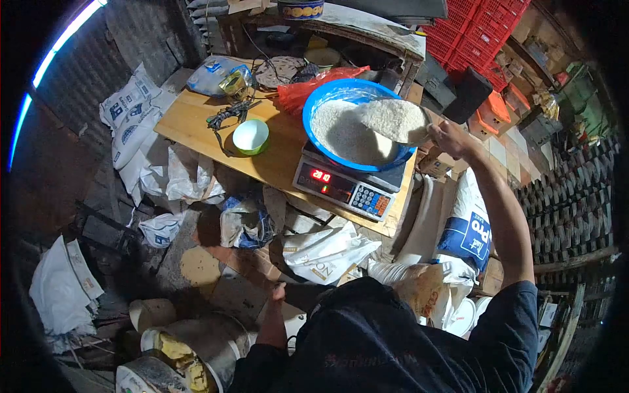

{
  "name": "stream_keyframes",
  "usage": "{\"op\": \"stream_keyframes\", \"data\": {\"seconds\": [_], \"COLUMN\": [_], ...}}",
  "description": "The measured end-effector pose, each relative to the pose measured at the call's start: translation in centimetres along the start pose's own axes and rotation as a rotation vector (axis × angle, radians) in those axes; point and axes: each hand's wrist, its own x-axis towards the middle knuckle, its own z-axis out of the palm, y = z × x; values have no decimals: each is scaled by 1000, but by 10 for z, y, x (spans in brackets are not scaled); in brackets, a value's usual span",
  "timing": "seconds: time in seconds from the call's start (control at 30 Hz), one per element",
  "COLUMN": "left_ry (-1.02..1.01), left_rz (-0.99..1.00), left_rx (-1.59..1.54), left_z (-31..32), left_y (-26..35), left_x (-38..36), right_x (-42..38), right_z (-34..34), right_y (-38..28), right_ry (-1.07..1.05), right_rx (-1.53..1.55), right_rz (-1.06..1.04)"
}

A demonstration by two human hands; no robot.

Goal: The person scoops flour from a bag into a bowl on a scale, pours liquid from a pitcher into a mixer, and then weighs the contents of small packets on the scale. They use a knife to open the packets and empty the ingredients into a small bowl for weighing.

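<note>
My right hand (451,139) is closed round the handle end of a scoop (400,121) heaped with pale flour-like powder. The scoop is over the right part of a blue basin (316,145) that holds more of the powder (341,134). Under the basin is a digital scale (341,190) with lit red digits, on the wooden table (262,167). My left hand (279,292) hangs low beside my body, away from the table, its fingers curled; whether it holds anything is too small to tell.
A green bowl (251,136), black cable (229,116) and red plastic bag (314,88) lie left of the basin. Sacks (466,223) stand right of the table, with more bags (327,252) below its front edge. Red crates (475,36) are stacked at the back right.
</note>
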Motion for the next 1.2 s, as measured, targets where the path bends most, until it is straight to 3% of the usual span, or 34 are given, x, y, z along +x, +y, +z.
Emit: {"op": "stream_keyframes", "data": {"seconds": [0.1,0.23,0.3,0.4,0.43,0.53,0.63,0.73,0.83,0.9,0.97,1.13,1.2], "left_ry": [-38,-57,-44,45,89,92,-87,-46,-62,34,63,49,62], "left_rz": [82,157,113,16,-20,46,-139,-164,-129,117,232,90,51], "left_rx": [34,-150,-143,-21,40,-11,-522,-216,-188,99,280,201,309], "left_z": [13,19,13,8,5,3,-4,1,-1,-2,-1,0,0], "left_y": [3,-47,-47,-65,-72,-60,-71,-63,-69,-87,-86,-59,-76], "left_x": [-10,28,21,29,32,5,14,9,11,19,17,5,20], "right_x": [11,8,12,13,12,27,11,11,9,11,12,2,4], "right_z": [11,9,9,17,10,22,5,10,10,6,15,3,13], "right_y": [12,1,8,10,4,25,-6,0,2,5,13,3,15], "right_ry": [86,32,22,118,55,93,-33,-14,53,42,117,5,133], "right_rx": [-130,-89,-168,-66,-38,-42,-128,-106,14,-1,9,-87,-86], "right_rz": [-85,50,-8,78,135,95,97,147,175,188,129,73,10]}}
